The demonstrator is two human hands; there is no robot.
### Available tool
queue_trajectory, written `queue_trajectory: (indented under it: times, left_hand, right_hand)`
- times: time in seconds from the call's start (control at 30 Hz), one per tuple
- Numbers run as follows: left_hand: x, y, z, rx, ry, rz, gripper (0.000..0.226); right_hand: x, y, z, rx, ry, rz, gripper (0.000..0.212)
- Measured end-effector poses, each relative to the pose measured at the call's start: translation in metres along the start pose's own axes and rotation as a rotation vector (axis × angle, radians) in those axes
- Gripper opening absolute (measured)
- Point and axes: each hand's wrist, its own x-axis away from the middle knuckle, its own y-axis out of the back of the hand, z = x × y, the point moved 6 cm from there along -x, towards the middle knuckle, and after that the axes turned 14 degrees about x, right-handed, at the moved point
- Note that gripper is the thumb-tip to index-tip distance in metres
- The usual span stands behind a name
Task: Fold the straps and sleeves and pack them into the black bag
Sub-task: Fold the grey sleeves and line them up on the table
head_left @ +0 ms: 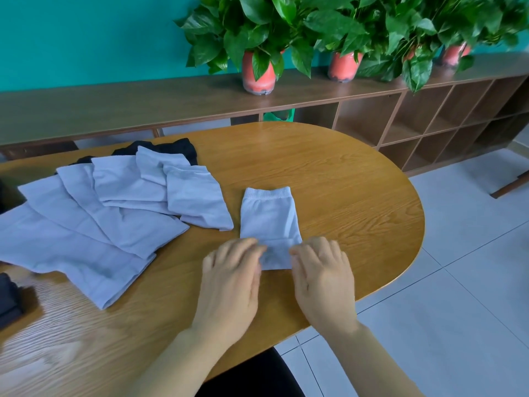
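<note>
Left hand (230, 279): bare, palm down, fingers slightly curled, fingertips resting on the near left edge of one folded sleeve; motion blur hides whether it pinches the cloth.
Right hand (322, 277): bare, palm down, fingers together, fingertips on the sleeve's near right edge; grip likewise unclear.
Sleeve (270, 222): one pale lilac tube of soft knit, lying flat, set apart from the others, ribbed cuff at the far end, near end doubled over between the hands.
Table (343, 181): rounded wooden top, orange-brown, strong grain, smooth sheen.
Dark cloth (10, 296): black folded fabric at the near left edge, cut off by the frame; what it is cannot be told.
Pile (114, 202): about five more lilac sleeves, unfolded, fanned and overlapping, left of the single sleeve.
Black fabric (177, 146): crumpled, peeking out behind the pile; only its far edge shows.
Floor (458, 267): pale square tiles with thin dark joints, to the right.
Shelf (400, 121): long, low, dark wood, with open square cubbies.
Plants (257, 24): three leafy green ones in red pots on the shelf.
Wall (86, 38): flat teal.
</note>
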Motion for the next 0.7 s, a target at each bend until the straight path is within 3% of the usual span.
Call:
queue_trajectory:
  times: [0.1,0.2,0.47,0.7]
  left_hand:
    - [0.013,-0.022,-0.004,-0.119,-0.034,0.193,0.051]
    - [0.018,-0.030,0.000,-0.208,-0.036,0.261,0.057]
    - [-0.006,-0.026,0.004,-0.252,-0.031,0.197,0.052]
    - [-0.041,-0.025,0.012,-0.296,-0.040,0.166,0.036]
  right_hand:
    - [0.014,-0.023,0.017,0.042,0.283,0.238,0.045]
    - [0.015,-0.036,0.000,0.146,0.267,0.366,0.055]
    - [0.006,-0.014,-0.008,0.273,0.233,0.317,0.047]
    - [0.021,-0.008,0.003,0.208,0.131,0.332,0.041]
